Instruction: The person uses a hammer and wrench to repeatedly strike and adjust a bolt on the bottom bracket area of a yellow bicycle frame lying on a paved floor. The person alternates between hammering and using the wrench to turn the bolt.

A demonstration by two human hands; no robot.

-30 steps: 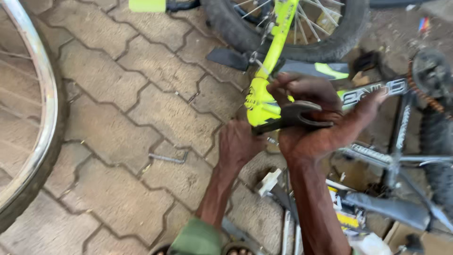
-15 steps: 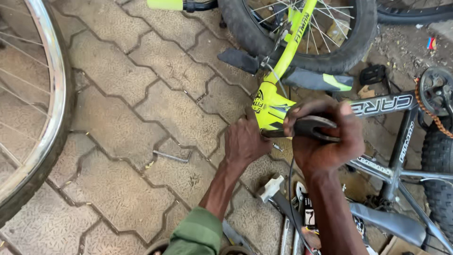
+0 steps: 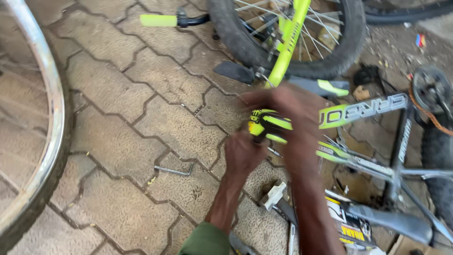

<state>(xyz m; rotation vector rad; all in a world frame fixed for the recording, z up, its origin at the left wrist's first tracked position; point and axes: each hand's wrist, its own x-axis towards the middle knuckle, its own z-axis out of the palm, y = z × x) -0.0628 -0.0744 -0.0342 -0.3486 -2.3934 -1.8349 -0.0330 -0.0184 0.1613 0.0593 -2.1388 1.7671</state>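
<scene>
A bicycle frame (image 3: 347, 113) in yellow-green and black lies on its side on the paving. My left hand (image 3: 242, 153) is closed against the underside of its yellow-green head tube (image 3: 264, 128). My right hand (image 3: 290, 111) is smeared by motion as it lies over the top of the same tube. Whether a tool is in that hand is hidden by the blur. A green fork (image 3: 289, 40) runs from the head tube up into a black-tyred front wheel (image 3: 236, 42).
A bare wheel rim (image 3: 49, 118) stands at the left. A small bent metal rod (image 3: 172, 170) lies on the paving stones (image 3: 141, 85). A green handlebar grip (image 3: 158, 20) is at the top, a sprocket with rusty chain (image 3: 430, 92) at right, and a white part (image 3: 273, 194) below my hands.
The view has shifted so the bicycle sits lower and more central. My right hand has moved quickly over the head tube and is now blurred; the dark tool it gripped no longer shows.
</scene>
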